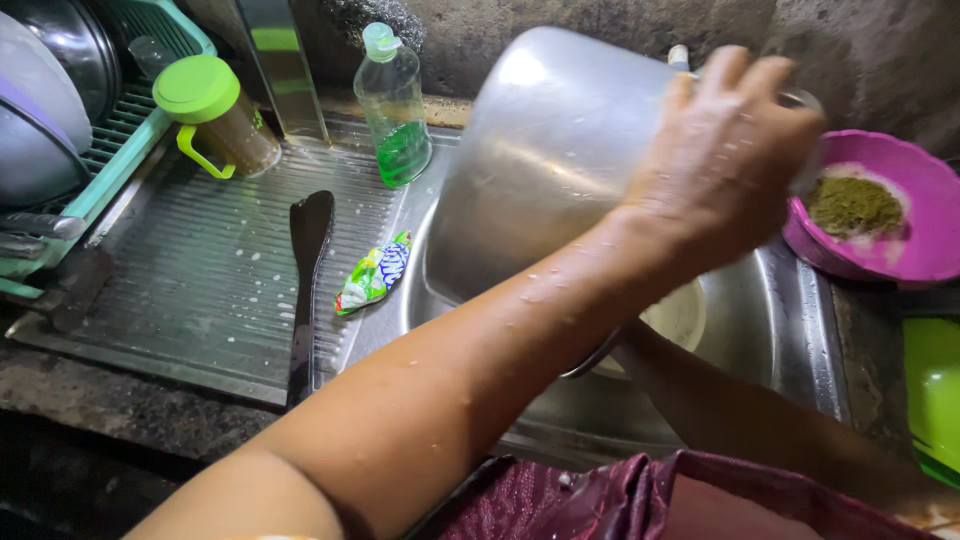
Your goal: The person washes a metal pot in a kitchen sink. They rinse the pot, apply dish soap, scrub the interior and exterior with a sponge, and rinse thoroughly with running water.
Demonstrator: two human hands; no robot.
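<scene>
From the head camera, the large round steel pot (550,150) fills the upper middle of the frame, tipped on its side over the stainless steel sink (770,330), its base turned towards the viewer. The left hand (730,150) lies over the pot's upper right rim, fingers curled round the edge in a closed grip on it. The right forearm runs up from the lower right of the frame and passes under the pot; that hand is hidden there, so I cannot tell whether its grip is open or closed.

My judgement is that this step goes best with the rim kept firmly held while the pot stays tilted over the basin, since the wet metal and wet skin could slip.

Left of the sink, on the ribbed steel draining surface (200,270), lie a dark long-handled wooden spatula (305,280) and a crumpled green sachet (372,272). A clear bottle of green liquid (395,110) stands behind them, with a brown jug with a green lid (215,115) in the upper left. A pink plastic bowl of green powder (880,215) sits at the right edge.
</scene>
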